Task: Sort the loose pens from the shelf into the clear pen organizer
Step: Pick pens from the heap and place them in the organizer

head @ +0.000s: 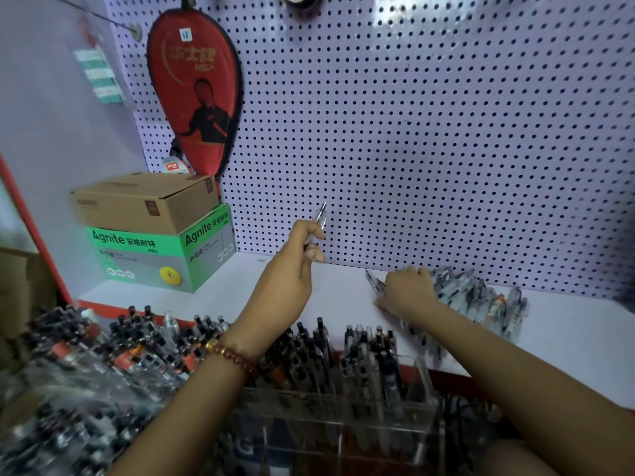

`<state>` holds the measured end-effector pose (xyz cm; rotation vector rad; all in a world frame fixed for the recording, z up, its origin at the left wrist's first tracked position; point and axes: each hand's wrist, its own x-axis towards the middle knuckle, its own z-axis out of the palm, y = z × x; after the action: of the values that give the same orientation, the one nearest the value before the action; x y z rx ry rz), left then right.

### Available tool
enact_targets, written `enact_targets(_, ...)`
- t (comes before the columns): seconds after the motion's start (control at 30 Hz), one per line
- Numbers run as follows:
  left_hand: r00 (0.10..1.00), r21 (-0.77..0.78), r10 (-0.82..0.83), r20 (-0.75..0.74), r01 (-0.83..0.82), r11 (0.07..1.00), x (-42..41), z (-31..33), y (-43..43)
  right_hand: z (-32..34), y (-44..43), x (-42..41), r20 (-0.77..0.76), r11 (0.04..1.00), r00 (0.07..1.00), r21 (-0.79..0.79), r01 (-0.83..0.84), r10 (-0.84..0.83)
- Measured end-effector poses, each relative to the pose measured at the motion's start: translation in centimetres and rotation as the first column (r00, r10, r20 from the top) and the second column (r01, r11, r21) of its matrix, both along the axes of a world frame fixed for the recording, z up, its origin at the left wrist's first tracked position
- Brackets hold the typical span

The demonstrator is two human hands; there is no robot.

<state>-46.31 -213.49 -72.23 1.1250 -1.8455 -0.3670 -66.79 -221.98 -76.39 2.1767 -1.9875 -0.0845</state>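
White shelf: head view, looking down. Red front edge, runs left to right under a perforated pegboard.
left hand: raised above the shelf, mid-frame, in front of the pegboard. Bead bracelet on the wrist.
left grip: fingers curled round one pen. Clear barrel, upper end points up and slightly right, well clear of the shelf surface.
right hand: palm down on the shelf, on the left end of the loose pens.
right grip: fingers bent over the pile, thumb on the shelf surface. One pen sticks out at the hand's left side. Cannot tell if anything is actually pinched.
loose pens: heap lying flat on the shelf at the foot of the pegboard, right of centre. Mostly clear barrels with dark clips, one orange part. A few more lie under the right forearm near the front edge.
clear pen organizer: below the shelf's front edge, nearest the camera, between the two forearms. Divided compartments, pens standing upright in them.
pen stock: dense blurred mass left of the organizer, in clear holders. Detail unreadable.
green box: marked "Agnite", at the shelf's left end, against the pegboard.
cardboard box: brown, stacked on the green box, slightly askew.
red paddle case: hangs on the pegboard above both boxes.
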Motion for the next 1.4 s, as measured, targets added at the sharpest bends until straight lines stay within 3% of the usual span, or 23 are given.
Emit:
enact_targets(0.13,1.000,0.011,0.007,-0.008,-0.007,1.000,-0.1,0.2,0.2,-0.1,0.3,0.1,0.063,0.998,0.996,0.031,-0.060,0.058)
enact_targets(0.3,1.000,0.009,0.010,-0.009,-0.010,1.000,-0.1,0.0,0.0,-0.1,0.7,0.5,-0.052,0.976,0.978,-0.072,-0.207,0.204)
enact_targets(0.4,1.000,0.003,0.011,-0.010,-0.011,1.000,0.0,-0.2,-0.1,0.0,0.9,0.6,-0.035,0.969,0.974,-0.102,-0.226,0.224)
enact_targets(0.5,1.000,0.003,0.019,0.000,-0.019,1.000,0.0,-0.2,-0.2,0.0,0.9,0.3,0.063,0.973,0.978,-0.134,-0.187,0.196)
enact_targets(0.57,1.000,-0.004,0.022,0.015,-0.022,1.000,0.0,-0.1,-0.2,0.1,0.7,0.0,0.217,0.971,0.958,-0.190,-0.146,0.187)
enact_targets(0.67,0.999,-0.023,0.036,0.024,-0.036,0.999,0.0,0.0,-0.1,0.9,0.7,-0.6,0.534,0.954,0.805,-0.275,-0.122,0.257)
enact_targets(0.73,0.998,-0.027,0.058,0.005,-0.058,0.998,-0.1,0.0,0.0,2.6,1.4,-0.7,0.663,0.937,0.671,-0.314,-0.155,0.333)
enact_targets(0.9,0.983,-0.072,0.096,-0.153,-0.108,0.992,-0.6,1.5,1.0,8.8,5.7,0.9,0.815,0.870,0.336,-0.369,-0.326,0.472)
enact_targets(1.0,0.961,-0.005,0.058,-0.272,-0.062,0.998,-1.1,3.4,2.1,10.8,8.6,2.9,0.814,0.820,0.253,-0.400,-0.410,0.523)
enact_targets(1.1,0.917,0.040,0.041,-0.397,-0.028,0.999,-1.7,5.6,4.4,11.2,11.1,4.8,0.805,0.808,0.269,-0.379,-0.451,0.528)
enact_targets(1.17,0.899,-0.027,-0.059,-0.434,0.053,0.998,-1.6,6.2,6.5,11.0,12.7,6.0,0.786,0.792,0.304,-0.348,-0.502,0.538)
enact_targets(1.23,0.936,-0.097,-0.088,-0.342,0.058,0.994,-0.8,5.7,8.1,10.6,14.3,7.2,0.749,0.766,0.341,-0.331,-0.550,0.568)
enact_targets(1.4,0.974,-0.140,0.056,-0.221,-0.088,0.986,2.8,2.8,11.4,9.3,17.4,9.2,0.741,0.697,0.354,-0.210,-0.685,0.571)
